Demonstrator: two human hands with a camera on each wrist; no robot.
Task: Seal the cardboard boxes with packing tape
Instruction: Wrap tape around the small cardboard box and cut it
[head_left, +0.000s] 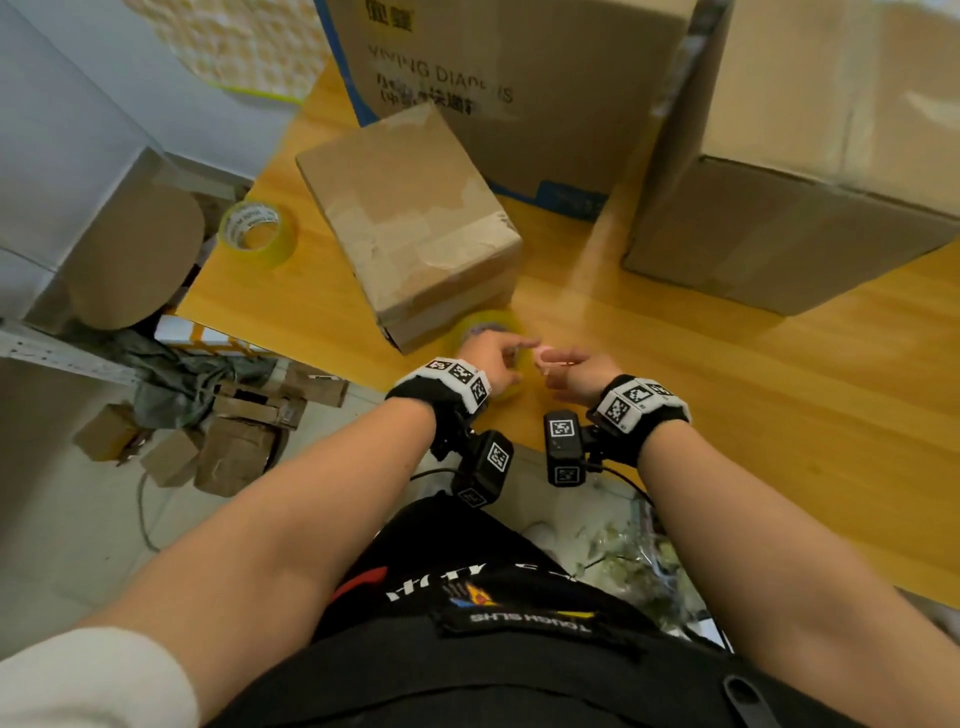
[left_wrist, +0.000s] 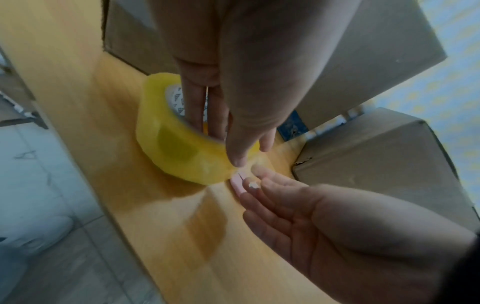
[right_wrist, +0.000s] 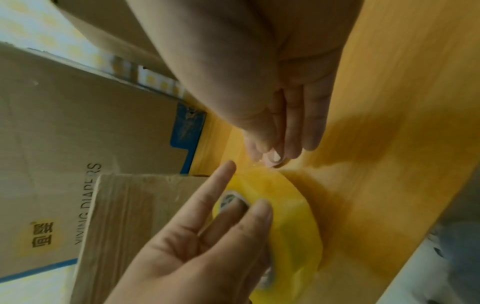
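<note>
A yellow packing tape roll stands on edge on the wooden table, just in front of a small worn cardboard box. My left hand grips the roll, two fingers through its core and the thumb on the outer face. My right hand meets it from the right. Its thumb and forefinger pinch at the roll's outer edge, where a glint of clear tape end shows. In the right wrist view, the left hand partly hides the roll.
A second tape roll lies at the table's left edge. A large printed diaper box and a big plain box stand at the back. Small boxes and scraps litter the floor on the left.
</note>
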